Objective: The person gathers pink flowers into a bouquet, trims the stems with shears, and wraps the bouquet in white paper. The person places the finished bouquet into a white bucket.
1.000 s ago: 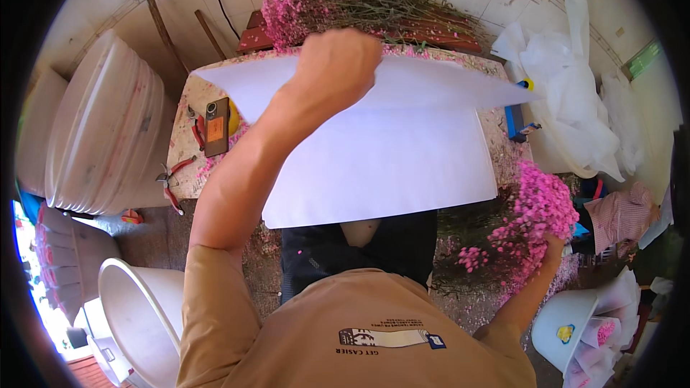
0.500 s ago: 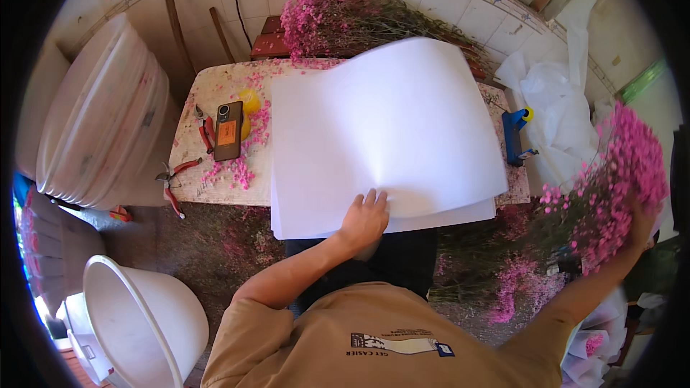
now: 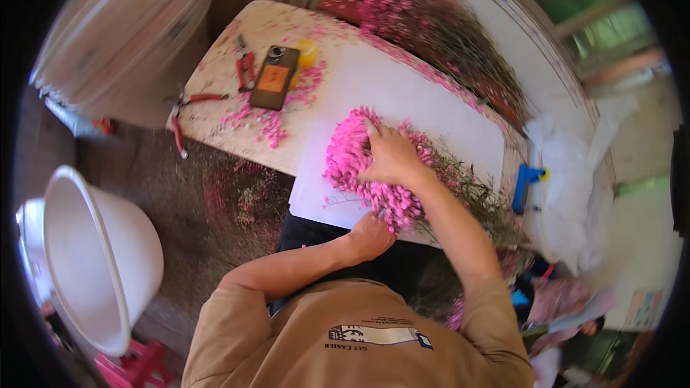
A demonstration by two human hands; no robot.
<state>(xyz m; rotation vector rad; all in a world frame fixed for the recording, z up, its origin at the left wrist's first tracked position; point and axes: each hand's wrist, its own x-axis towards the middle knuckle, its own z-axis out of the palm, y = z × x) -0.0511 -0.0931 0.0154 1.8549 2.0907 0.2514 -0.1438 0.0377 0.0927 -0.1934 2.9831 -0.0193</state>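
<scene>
A bunch of pink flowers (image 3: 348,151) lies across the white paper sheets (image 3: 460,126), its small heads to the left and its green stems trailing right. My right hand (image 3: 394,154) rests over the heads from above, thumb and fingers wrapped around part of the bunch. At the near edge of the paper, just below the blossoms, is my left hand (image 3: 371,237); its fingertips are hidden by the flowers.
On the table (image 3: 237,126) lie a phone (image 3: 274,77) and red-handled pruning shears (image 3: 188,108). A blue tape dispenser (image 3: 527,185) stands at the right edge. Another pink bunch (image 3: 410,0) lies behind. A white tub (image 3: 108,251) and pink stool (image 3: 136,365) are at left.
The bunch in my right hand has come from the far right onto the paper. My left hand has slid to the paper's near edge, and the curled top sheet lies flat. The view has turned.
</scene>
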